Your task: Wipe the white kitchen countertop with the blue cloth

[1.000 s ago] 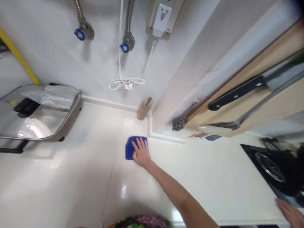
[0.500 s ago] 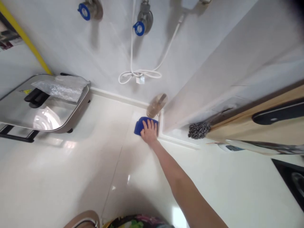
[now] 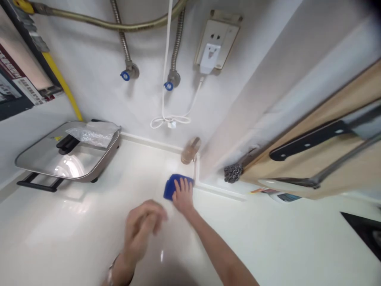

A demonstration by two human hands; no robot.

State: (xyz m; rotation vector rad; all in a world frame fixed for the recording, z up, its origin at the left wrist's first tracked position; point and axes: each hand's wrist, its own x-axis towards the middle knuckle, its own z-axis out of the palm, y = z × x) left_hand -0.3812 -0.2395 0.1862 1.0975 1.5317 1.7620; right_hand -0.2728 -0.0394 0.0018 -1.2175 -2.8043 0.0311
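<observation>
My right hand (image 3: 182, 195) lies flat with fingers spread on a folded blue cloth (image 3: 168, 190), pressing it onto the glossy white countertop (image 3: 89, 226) close to the wall corner. Just beyond the cloth a small clear jar (image 3: 189, 151) stands in that corner. My left hand (image 3: 142, 230) hovers above the counter to the left of my right forearm. It is smeared by motion, its fingers loosely curled, and I see nothing in it.
A lidded steel electric pan (image 3: 68, 157) with a plastic bag on top sits at the left. A steel scrubber (image 3: 233, 173), wooden cutting board (image 3: 342, 167) and black-handled knife (image 3: 309, 140) hang at right. A plug with coiled white cable (image 3: 170, 119) and two valves are on the wall.
My left hand has come into view from below. My right hand and the cloth have slid back slightly from the corner jar. The camera has tilted up, showing more wall.
</observation>
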